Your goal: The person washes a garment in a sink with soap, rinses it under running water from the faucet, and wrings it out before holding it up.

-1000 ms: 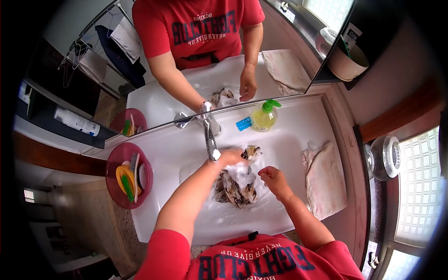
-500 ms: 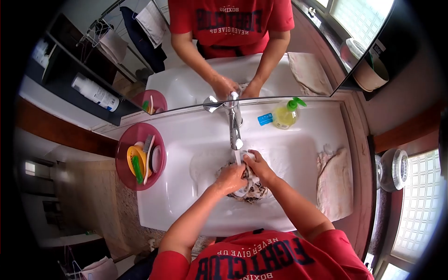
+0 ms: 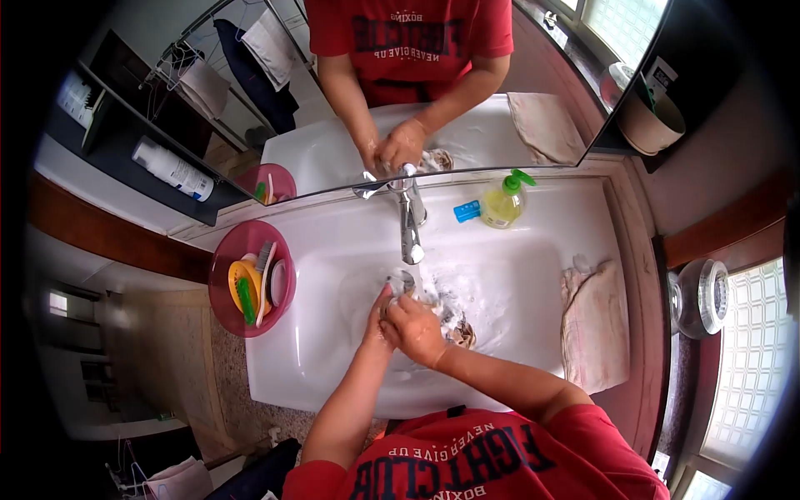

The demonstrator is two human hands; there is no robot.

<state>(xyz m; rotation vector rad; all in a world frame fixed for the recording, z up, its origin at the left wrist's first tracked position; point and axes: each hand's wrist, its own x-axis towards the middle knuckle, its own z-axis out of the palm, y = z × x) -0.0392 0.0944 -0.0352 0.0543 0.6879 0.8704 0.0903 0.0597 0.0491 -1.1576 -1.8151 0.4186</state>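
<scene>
A soapy, brown-patterned cloth (image 3: pixel 461 333) lies bunched in the white sink (image 3: pixel 533 325), with foam and water around it. Left of most of the cloth, my left hand (image 3: pixel 382 321) is closed on a sudsy part of it, below the chrome faucet (image 3: pixel 408 225). Pressed against the left hand, my right hand (image 3: pixel 414 327) has its fingers closed on the same foamy bundle. The fingertips overlap and partly hide what is gripped. Water runs from the spout beside the hands.
A pink bowl (image 3: pixel 283 250) with brushes sits on the sink's left edge. Behind are a soap bottle (image 3: pixel 502 207) and a blue item (image 3: pixel 467 212). A folded cloth (image 3: pixel 595 329) lies on the right rim. A mirror (image 3: pixel 467 137) stands behind the faucet.
Both hands have shifted left and come together, drawing part of the cloth along. The right hand now crosses over toward the left one. The rest of the cloth shows to their right.
</scene>
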